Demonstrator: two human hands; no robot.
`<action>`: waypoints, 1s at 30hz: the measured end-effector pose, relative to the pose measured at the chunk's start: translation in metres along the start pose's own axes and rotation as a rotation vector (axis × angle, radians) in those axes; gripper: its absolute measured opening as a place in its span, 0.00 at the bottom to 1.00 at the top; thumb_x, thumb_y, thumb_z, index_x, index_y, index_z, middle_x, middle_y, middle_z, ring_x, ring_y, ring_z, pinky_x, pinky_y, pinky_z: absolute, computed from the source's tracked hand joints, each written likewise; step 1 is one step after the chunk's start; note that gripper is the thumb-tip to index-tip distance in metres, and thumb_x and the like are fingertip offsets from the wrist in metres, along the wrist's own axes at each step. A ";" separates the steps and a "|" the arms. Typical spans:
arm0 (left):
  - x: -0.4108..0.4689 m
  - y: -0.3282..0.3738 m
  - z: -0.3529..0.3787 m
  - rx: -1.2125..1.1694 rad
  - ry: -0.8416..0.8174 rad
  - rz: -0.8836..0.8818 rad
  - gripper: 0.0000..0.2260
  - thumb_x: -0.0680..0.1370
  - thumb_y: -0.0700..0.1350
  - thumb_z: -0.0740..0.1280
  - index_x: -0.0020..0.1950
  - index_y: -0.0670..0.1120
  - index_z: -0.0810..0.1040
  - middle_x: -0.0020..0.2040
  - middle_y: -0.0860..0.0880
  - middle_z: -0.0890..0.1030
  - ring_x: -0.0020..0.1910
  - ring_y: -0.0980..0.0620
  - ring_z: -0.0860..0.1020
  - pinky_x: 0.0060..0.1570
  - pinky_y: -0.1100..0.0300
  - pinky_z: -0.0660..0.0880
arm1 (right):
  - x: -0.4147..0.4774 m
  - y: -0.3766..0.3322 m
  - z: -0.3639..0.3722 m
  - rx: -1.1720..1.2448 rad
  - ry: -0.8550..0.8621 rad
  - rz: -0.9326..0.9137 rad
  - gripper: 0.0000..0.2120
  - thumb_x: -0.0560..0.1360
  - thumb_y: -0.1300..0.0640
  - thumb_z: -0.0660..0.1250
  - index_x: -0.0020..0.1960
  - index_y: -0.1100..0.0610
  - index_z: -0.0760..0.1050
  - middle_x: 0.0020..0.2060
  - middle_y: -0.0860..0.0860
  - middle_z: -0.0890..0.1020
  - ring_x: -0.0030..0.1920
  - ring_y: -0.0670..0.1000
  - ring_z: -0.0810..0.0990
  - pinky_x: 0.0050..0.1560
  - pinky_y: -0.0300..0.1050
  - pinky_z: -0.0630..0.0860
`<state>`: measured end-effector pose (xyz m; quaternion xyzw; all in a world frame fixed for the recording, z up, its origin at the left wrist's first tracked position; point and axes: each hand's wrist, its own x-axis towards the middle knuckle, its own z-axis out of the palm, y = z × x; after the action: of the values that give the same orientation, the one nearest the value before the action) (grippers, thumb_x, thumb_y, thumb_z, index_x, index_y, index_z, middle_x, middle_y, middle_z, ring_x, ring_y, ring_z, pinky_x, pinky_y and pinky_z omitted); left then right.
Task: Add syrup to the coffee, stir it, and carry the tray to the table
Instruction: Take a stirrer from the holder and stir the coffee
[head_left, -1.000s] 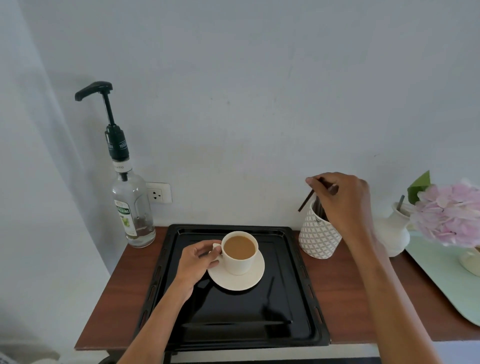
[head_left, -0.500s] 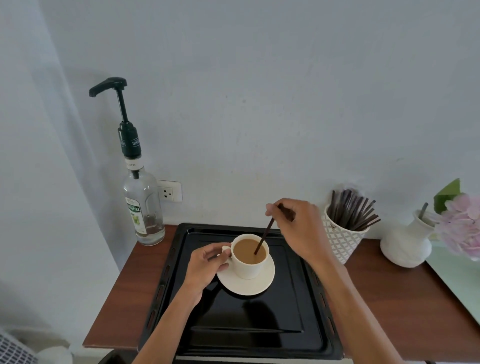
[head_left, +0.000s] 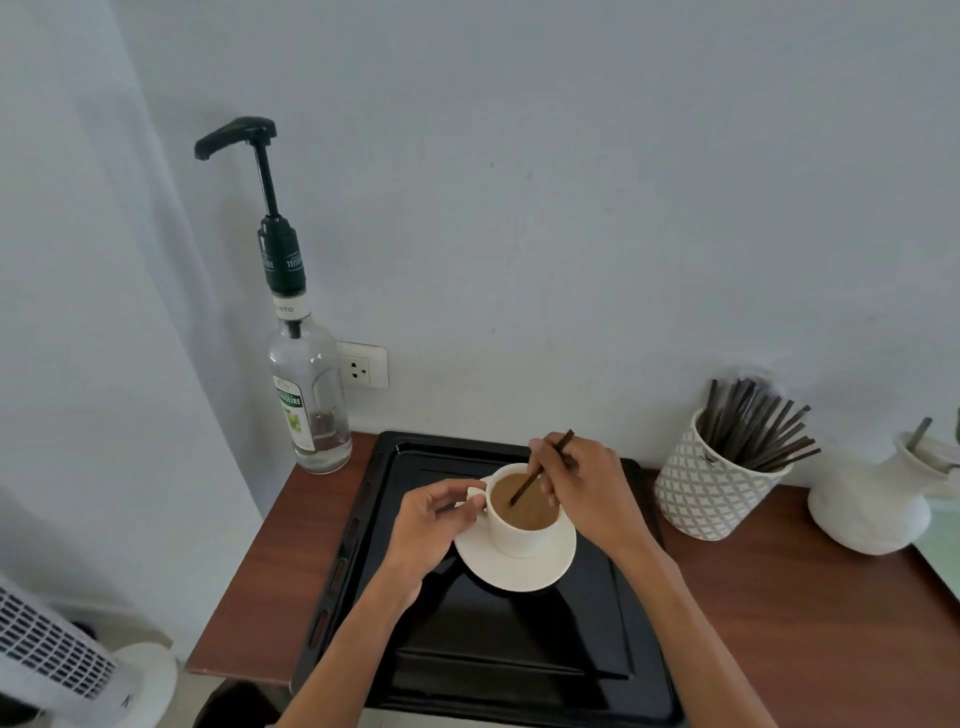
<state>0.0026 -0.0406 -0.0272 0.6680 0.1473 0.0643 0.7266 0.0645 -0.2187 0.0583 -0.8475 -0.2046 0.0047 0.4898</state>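
The right hand (head_left: 582, 488) pinches a dark stir stick (head_left: 540, 467) between thumb and fingertips, its lower end dipped into the coffee (head_left: 524, 503) and its upper end slanting up past the knuckles. A second ago this hand was at the patterned cup (head_left: 711, 493) of sticks, drawing one out; half a second ago the stick was just reaching the drink. Now it stands in the liquid, so I judge that stirring has begun and the syrup step is probably behind us, though the pictures do not show syrup going in.

The left hand (head_left: 431, 525) is curled, fingertips closed on the handle of the white cup (head_left: 519, 535), steadying it as it did in both earlier views. The cup sits on a white saucer (head_left: 519, 571), filled nearly to the rim with milky brown coffee.

The saucer rests toward the far middle of the black tray (head_left: 467, 665), which lies on the brown table (head_left: 810, 623) and overhangs its near edge.

At the table's far left corner stands the syrup bottle (head_left: 309, 395) with its pump, only a little clear liquid at the bottom. Toward the far right, the patterned cup holds a fan of dark sticks; beside it a white vase (head_left: 872, 509) holds a stem.

The carry is not yet begun.
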 end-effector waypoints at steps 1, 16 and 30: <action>-0.001 0.001 0.000 0.002 0.000 0.001 0.06 0.78 0.40 0.73 0.53 0.48 0.88 0.51 0.52 0.89 0.52 0.55 0.85 0.53 0.60 0.78 | 0.004 0.002 -0.001 -0.003 0.020 0.005 0.17 0.83 0.52 0.64 0.37 0.56 0.80 0.28 0.56 0.81 0.27 0.44 0.77 0.38 0.46 0.78; -0.003 0.003 0.001 -0.034 0.024 -0.035 0.06 0.77 0.41 0.74 0.52 0.47 0.88 0.50 0.52 0.89 0.49 0.57 0.86 0.50 0.62 0.78 | 0.003 0.006 0.000 -0.114 0.110 0.012 0.18 0.83 0.49 0.62 0.36 0.52 0.76 0.27 0.50 0.81 0.29 0.48 0.80 0.36 0.47 0.79; -0.001 0.003 -0.003 -0.068 -0.012 -0.056 0.07 0.76 0.41 0.74 0.53 0.46 0.87 0.52 0.49 0.89 0.50 0.54 0.86 0.51 0.60 0.79 | -0.003 0.010 -0.008 -0.286 0.220 0.083 0.20 0.83 0.46 0.59 0.35 0.50 0.75 0.27 0.48 0.82 0.30 0.47 0.81 0.35 0.51 0.79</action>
<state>0.0014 -0.0381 -0.0246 0.6389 0.1592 0.0450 0.7513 0.0672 -0.2307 0.0532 -0.9115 -0.1133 -0.0970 0.3833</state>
